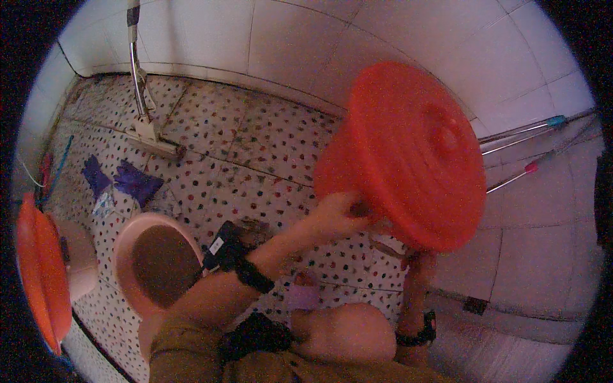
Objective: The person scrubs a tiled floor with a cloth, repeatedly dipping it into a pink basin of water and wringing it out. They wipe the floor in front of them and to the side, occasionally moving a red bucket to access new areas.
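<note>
A large red plastic bucket (333, 159) with a round red lid (415, 156) on it is tilted in front of me, right of centre. The fingers of my left hand (338, 216) are bent around the bucket's side, just below the lid's rim. My right hand (421, 260) is at the lowest edge of the lid, its fingers mostly hidden by the rim. Both hands appear to hold the bucket up. Behind my left forearm stands a pale pink bucket (128, 255) with a dark brownish inside.
Purple rubber gloves (137, 182) lie on the spotted tile floor (211, 159). A flat mop (147, 131) with a metal handle stands near the back wall. At the far left is an orange-red lidded container (48, 274). Metal poles (517, 137) lean at the right wall.
</note>
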`<state>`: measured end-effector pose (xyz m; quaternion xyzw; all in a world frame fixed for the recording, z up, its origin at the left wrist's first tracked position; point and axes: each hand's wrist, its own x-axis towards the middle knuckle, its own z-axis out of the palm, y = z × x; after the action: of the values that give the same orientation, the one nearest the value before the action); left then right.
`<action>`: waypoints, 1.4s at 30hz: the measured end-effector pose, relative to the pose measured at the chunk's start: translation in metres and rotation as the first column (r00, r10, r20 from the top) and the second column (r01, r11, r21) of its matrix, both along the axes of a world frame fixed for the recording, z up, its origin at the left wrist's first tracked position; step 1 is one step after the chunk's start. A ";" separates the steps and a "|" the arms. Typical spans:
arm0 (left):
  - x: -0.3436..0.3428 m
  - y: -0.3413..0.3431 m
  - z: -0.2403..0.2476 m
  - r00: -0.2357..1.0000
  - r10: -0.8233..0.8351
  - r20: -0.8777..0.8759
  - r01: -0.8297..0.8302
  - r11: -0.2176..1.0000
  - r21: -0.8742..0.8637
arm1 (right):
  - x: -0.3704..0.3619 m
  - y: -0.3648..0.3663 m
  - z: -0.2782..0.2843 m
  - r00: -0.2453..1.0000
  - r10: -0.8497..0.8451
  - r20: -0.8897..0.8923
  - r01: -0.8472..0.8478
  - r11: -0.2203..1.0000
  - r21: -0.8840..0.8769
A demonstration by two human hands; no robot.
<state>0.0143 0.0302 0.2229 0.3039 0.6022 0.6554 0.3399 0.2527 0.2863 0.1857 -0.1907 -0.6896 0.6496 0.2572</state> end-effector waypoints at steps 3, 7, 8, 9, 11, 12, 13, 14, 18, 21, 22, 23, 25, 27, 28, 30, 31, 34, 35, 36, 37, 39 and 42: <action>0.006 -0.002 0.006 0.960 0.273 -0.067 -0.278 0.956 -0.091 | 0.008 0.002 0.000 0.992 -0.117 0.046 0.112 0.990 0.087; 0.007 0.011 -0.007 0.832 0.554 0.026 -0.551 0.821 0.147 | 0.009 0.009 -0.002 0.996 -0.092 0.013 0.090 0.988 0.123; 0.008 0.013 -0.012 0.808 0.583 -0.084 -0.574 0.811 0.113 | 0.010 0.009 -0.004 0.991 -0.118 0.066 0.111 0.989 0.101; 0.010 0.016 -0.015 0.776 0.600 -0.196 -0.597 0.798 0.080 | 0.008 0.011 -0.008 0.983 -0.141 0.120 0.132 0.988 0.080; 0.014 0.021 -0.019 0.712 0.616 -0.337 -0.645 0.763 0.033 | 0.008 0.007 -0.021 0.926 -0.138 0.352 0.135 0.990 0.035; 0.014 0.021 -0.019 0.685 0.628 -0.369 -0.670 0.742 0.021 | 0.010 0.004 -0.030 0.883 -0.073 0.464 0.067 0.997 0.029; 0.012 0.018 -0.019 0.696 0.630 -0.346 -0.668 0.744 0.011 | 0.014 -0.002 -0.039 0.817 0.092 0.570 -0.130 0.991 0.026; 0.009 0.014 -0.018 0.706 0.631 -0.321 -0.667 0.745 0.000 | 0.014 -0.009 -0.052 0.706 0.240 0.666 -0.318 0.948 -0.004; -0.039 -0.024 -0.024 0.804 0.563 0.192 -0.557 0.826 -0.092 | -0.001 -0.051 -0.119 0.466 0.281 0.839 -0.511 0.860 -0.004; -0.070 -0.056 -0.040 0.674 0.690 0.263 -0.708 0.705 -0.036 | -0.035 -0.100 -0.156 0.606 0.368 0.706 -0.776 0.471 0.420; -0.083 -0.067 -0.045 0.655 0.722 0.224 -0.739 0.674 -0.013 | -0.045 -0.115 -0.160 0.596 0.451 0.665 -0.803 0.338 0.491; -0.088 -0.079 -0.049 0.644 0.732 0.224 -0.749 0.663 -0.012 | -0.057 -0.130 -0.161 0.578 0.533 0.619 -0.798 0.209 0.565; -0.095 -0.105 -0.052 0.632 0.730 0.261 -0.750 0.661 -0.032 | -0.075 -0.166 -0.161 0.502 0.637 0.584 -0.800 0.086 0.594; -0.095 -0.125 -0.051 0.623 0.734 0.270 -0.735 0.668 -0.120 | -0.095 -0.200 -0.164 0.464 0.718 0.519 -0.727 -0.027 0.686; -0.088 -0.135 -0.049 0.616 0.751 0.239 -0.728 0.658 -0.190 | -0.102 -0.211 -0.165 0.457 0.740 0.494 -0.704 -0.039 0.709; -0.078 -0.150 -0.044 0.638 0.740 0.211 -0.681 0.671 -0.293 | -0.113 -0.231 -0.172 0.444 0.773 0.452 -0.692 -0.024 0.722; -0.074 -0.154 -0.042 0.665 0.715 0.218 -0.640 0.695 -0.329 | -0.117 -0.239 -0.178 0.438 0.788 0.433 -0.704 0.000 0.711; -0.066 -0.161 -0.033 0.720 0.662 0.206 -0.558 0.730 -0.394 | -0.126 -0.265 -0.199 0.445 0.737 0.510 -0.773 0.029 0.633; -0.065 -0.163 -0.029 0.726 0.658 0.201 -0.539 0.726 -0.428 | -0.128 -0.268 -0.207 0.508 0.740 0.441 -0.710 0.070 0.701; -0.065 -0.164 -0.025 0.750 0.638 0.175 -0.535 0.740 -0.407 | -0.131 -0.270 -0.215 0.531 0.722 0.444 -0.685 0.056 0.727; -0.069 -0.164 -0.021 0.767 0.624 0.151 -0.529 0.748 -0.401 | -0.136 -0.273 -0.224 0.522 0.693 0.497 -0.716 0.040 0.697; -0.074 -0.164 -0.012 0.802 0.587 0.114 -0.510 0.771 -0.381 | -0.146 -0.276 -0.241 0.450 0.618 0.645 -0.825 0.011 0.565; -0.081 -0.165 0.005 0.858 0.507 0.086 -0.440 0.811 -0.386 | -0.155 -0.268 -0.258 0.568 0.698 0.435 -0.798 0.338 0.500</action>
<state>-0.0663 -0.1347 0.2283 0.0156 0.7321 0.6259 0.2683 0.0977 0.0185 -0.0720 0.2040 -0.8931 0.3945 -0.0718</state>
